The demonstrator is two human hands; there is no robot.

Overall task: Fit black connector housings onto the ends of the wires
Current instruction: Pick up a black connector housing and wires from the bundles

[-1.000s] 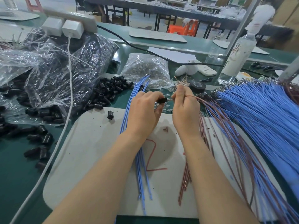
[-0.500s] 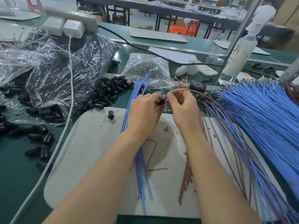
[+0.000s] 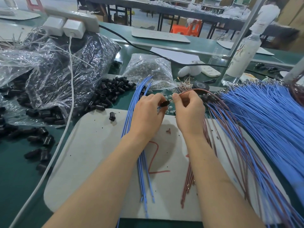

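My left hand (image 3: 145, 116) was curled nearly closed, thumb and forefinger pinching one small black plastic connector housing (image 3: 164, 104) just above the far edge of the pale grey rounded work mat (image 3: 92, 145). My right hand (image 3: 189, 112) was closed too, fingertips (image 3: 175, 97) gripping a thin reddish-brown wire (image 3: 194, 91) close to its end, the tip meeting the housing's mouth (whether the tip was inside, I could not tell). That wire looped up and away from my right hand toward the fanned bundle of reddish-brown wires (image 3: 230, 137) on the right side of the mat.

Under my left wrist lay a narrow bunch of blue insulated wires (image 3: 131, 112), running from the mat's near edge up past my knuckles. A big spread of loose blue wires (image 3: 263, 116) covered the far right. A short cluster of reddish-brown wires (image 3: 187, 185) lay beneath my right forearm.

A single black housing (image 3: 112, 116) sat alone on the mat's far left corner. A heap of loose black housings (image 3: 108, 94) spilled on the green bench (image 3: 16, 178) beside a crumpled clear plastic bag of black parts (image 3: 62, 68). A smaller clear bag of pale beads (image 3: 148, 69) sat beyond my hands. A white charger cable (image 3: 65, 122) crossed the bench left of the mat. A red "2" (image 3: 154, 158) was drawn on the mat between my forearms.
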